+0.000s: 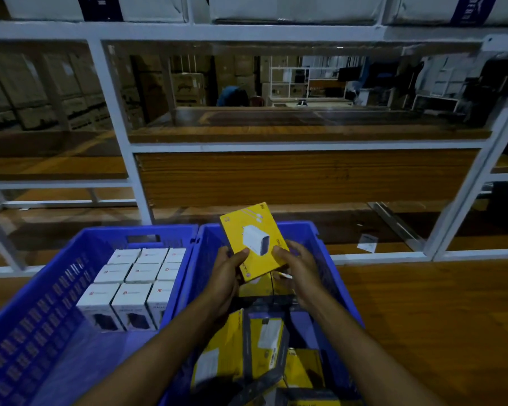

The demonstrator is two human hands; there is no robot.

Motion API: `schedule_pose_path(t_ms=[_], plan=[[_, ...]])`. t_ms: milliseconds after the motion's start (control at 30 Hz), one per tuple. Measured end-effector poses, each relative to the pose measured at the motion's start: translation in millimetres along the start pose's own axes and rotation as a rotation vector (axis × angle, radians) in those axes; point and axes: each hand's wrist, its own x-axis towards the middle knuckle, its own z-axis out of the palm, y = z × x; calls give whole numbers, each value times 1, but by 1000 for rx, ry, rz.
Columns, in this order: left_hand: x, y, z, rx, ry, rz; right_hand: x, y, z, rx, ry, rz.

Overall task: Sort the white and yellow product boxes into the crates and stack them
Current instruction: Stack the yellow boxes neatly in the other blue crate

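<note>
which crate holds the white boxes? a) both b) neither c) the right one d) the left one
d: the white boxes stand in neat rows in the left crate, while the right crate holds only yellow boxes, and both hands hold another yellow box above it.

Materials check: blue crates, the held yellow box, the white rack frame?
Blue crates: moulded plastic by the look; slotted walls, cut handle hole, slight sheen.
Yellow box: probably printed card; flat faces, crisp folded edges, satin print.
White rack frame: likely painted metal; straight square bars, even coat, though unconfirmed.
</note>
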Motion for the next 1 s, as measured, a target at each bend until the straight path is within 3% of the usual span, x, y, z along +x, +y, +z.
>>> schedule_pose_path(t_ms=[300, 567, 733, 867, 933, 1000], plan=[[11, 10, -14, -175, 67, 93, 11, -4, -17, -51, 98, -263], [-3, 4, -7, 199, -196, 65, 17, -16, -37, -25, 127, -212], [4, 2, -6, 41, -94, 75, 18, -12, -38, 100, 162, -131], [13, -1, -16, -167, 4, 36, 8, -6, -28, -7, -48, 131], [12, 1, -15, -167, 11, 38, 0, -2, -15, -11, -198, 209], [10, 1, -12, -109, 10, 79, 2, 5, -6, -6, -244, 208]])
